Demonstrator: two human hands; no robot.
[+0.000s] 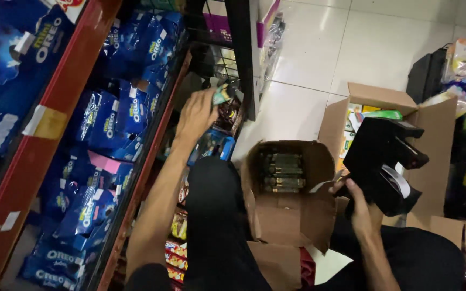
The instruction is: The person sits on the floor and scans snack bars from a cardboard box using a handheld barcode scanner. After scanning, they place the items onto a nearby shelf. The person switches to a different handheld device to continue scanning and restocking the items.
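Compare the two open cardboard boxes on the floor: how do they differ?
The near box sits between the person's knees; the far box stands behind it to the right. The near box holds dark, uniform packs in neat rows; the far box holds mixed green and yellow packs. The right hand holds a black label gun in front of the far box; nothing covers the near box. Both are brown with open flaps.

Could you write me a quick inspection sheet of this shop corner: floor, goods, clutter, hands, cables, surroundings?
Surface: pale tiled floor.
Job's things: open cardboard box with dark packets; small packet at the low shelf.
Clutter: second box of mixed goods.
Grippers: left hand holds the small packet; right hand grips a black labelling tool.
Cables: nothing seen.
Surroundings: red shelves of blue biscuit bags.
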